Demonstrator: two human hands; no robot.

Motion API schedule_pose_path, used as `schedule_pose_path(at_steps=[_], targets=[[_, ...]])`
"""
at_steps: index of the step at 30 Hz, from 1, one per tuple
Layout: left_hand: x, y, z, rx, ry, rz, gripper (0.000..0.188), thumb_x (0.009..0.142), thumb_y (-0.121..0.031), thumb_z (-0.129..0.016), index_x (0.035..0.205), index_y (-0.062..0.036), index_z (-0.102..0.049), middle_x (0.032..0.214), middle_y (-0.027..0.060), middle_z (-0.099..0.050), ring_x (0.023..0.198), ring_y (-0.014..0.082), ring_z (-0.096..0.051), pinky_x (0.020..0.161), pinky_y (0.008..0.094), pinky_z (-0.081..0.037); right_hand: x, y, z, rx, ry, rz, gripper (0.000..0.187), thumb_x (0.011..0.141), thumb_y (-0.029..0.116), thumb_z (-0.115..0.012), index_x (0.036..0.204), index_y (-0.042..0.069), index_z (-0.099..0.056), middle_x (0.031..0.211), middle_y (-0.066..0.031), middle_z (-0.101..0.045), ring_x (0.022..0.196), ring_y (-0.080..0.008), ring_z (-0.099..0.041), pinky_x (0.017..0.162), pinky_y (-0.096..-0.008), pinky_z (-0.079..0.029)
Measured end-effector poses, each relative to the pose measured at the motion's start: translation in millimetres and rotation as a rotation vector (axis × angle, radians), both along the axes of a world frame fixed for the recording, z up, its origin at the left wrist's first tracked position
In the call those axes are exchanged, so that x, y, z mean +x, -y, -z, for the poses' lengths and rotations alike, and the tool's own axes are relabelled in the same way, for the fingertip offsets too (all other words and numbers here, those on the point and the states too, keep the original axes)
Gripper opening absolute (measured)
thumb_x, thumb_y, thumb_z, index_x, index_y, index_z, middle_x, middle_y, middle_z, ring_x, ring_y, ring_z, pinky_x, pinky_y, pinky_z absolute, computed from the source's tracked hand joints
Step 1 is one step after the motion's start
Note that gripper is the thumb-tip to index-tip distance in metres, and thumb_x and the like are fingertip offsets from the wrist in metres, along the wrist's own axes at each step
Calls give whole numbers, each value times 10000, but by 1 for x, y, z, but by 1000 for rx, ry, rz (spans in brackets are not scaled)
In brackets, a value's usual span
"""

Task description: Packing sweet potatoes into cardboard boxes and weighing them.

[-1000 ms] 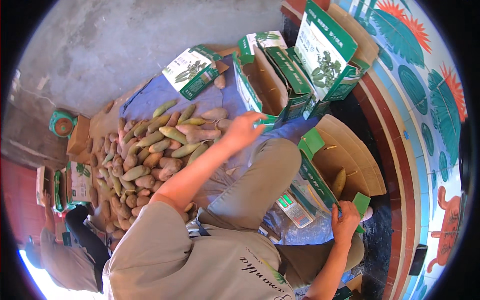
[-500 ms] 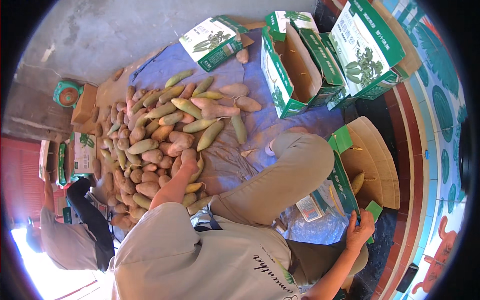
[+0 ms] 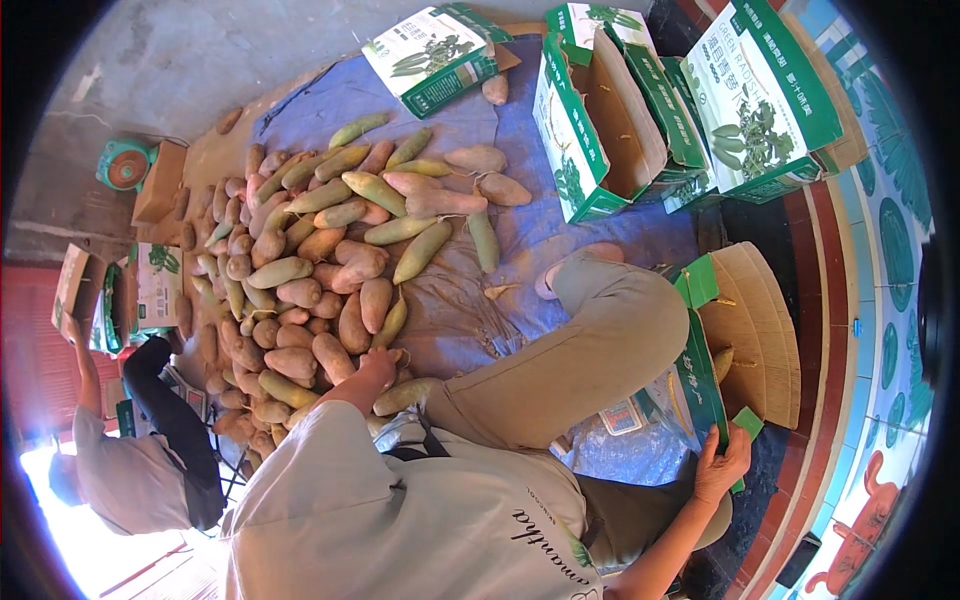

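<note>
A large heap of soil-covered radishes (image 3: 290, 275), some green and some reddish brown, lies on a blue sheet. My left hand (image 3: 374, 369) is down at the heap's near edge with its fingers curled around a radish, which they mostly hide. At the right, an open green cardboard box (image 3: 700, 385) lies beside my bent leg, its flaps spread. One radish (image 3: 723, 362) shows inside it. My right hand (image 3: 724, 466) pinches the near edge of this box by its green corner flap.
Several green-and-white boxes stand at the back right, one open box (image 3: 615, 125) among them. Another box (image 3: 432, 58) sits behind the heap. At far left, a co-worker (image 3: 140, 470) holds up a box (image 3: 80, 285). A teal round device (image 3: 127, 164) stands by the wall.
My left hand has moved back toward me, from the heap's middle to its near edge. My right hand keeps its hold on the box. The co-worker's box has tilted.
</note>
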State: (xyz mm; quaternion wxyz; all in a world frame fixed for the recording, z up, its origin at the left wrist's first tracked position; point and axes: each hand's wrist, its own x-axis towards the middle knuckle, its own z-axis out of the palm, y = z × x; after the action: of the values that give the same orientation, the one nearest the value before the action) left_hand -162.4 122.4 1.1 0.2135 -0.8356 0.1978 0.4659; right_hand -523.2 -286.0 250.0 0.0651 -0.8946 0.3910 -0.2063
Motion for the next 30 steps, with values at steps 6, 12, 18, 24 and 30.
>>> schedule_pose_path(at_steps=[6, 12, 18, 24, 30], targets=[[-23, 3, 0, -111, -118, 502, 537, 749, -220, -673, 1262, -203, -516, 1316, 108, -442, 1278, 290, -362, 994, 477, -366, 0, 0, 1, 3, -2, 6, 193, 808, 209, -612, 822, 23, -563, 723, -148, -531, 671, -348, -523, 607, -402, -415], [-33, -14, 38, 4, -273, 605, 719, 736, -208, -671, 1383, -257, -361, 1399, 54, -362, 1308, 276, -325, 997, 514, -346, 2, 2, 2, 15, 17, 8, 209, 806, 224, -619, 814, 22, -564, 723, -147, -533, 671, -348, -526, 610, -407, -414], [-40, -13, 62, -192, -258, 784, 782, 775, -193, -638, 1437, -286, -233, 1448, 13, -309, 1326, 258, -315, 997, 517, -345, 4, 3, 2, 11, 28, -5, 206, 805, 221, -614, 815, 20, -567, 729, -146, -540, 676, -347, -531, 618, -405, -419], [-38, 13, 82, -241, -341, 1033, 732, 780, -226, -641, 1414, -294, -281, 1463, -10, -286, 1317, 250, -336, 989, 496, -358, 2, 7, 6, 18, 6, -19, 219, 806, 234, -611, 823, 21, -566, 743, -141, -553, 684, -347, -537, 628, -405, -423], [-36, 27, 101, -173, -461, 854, 491, 880, -302, -480, 1354, -221, -378, 1354, 72, -425, 1192, 321, -467, 922, 484, -409, 0, 7, 7, 33, -3, 21, 244, 814, 267, -606, 827, 27, -566, 750, -143, -555, 698, -348, -539, 635, -406, -422]])
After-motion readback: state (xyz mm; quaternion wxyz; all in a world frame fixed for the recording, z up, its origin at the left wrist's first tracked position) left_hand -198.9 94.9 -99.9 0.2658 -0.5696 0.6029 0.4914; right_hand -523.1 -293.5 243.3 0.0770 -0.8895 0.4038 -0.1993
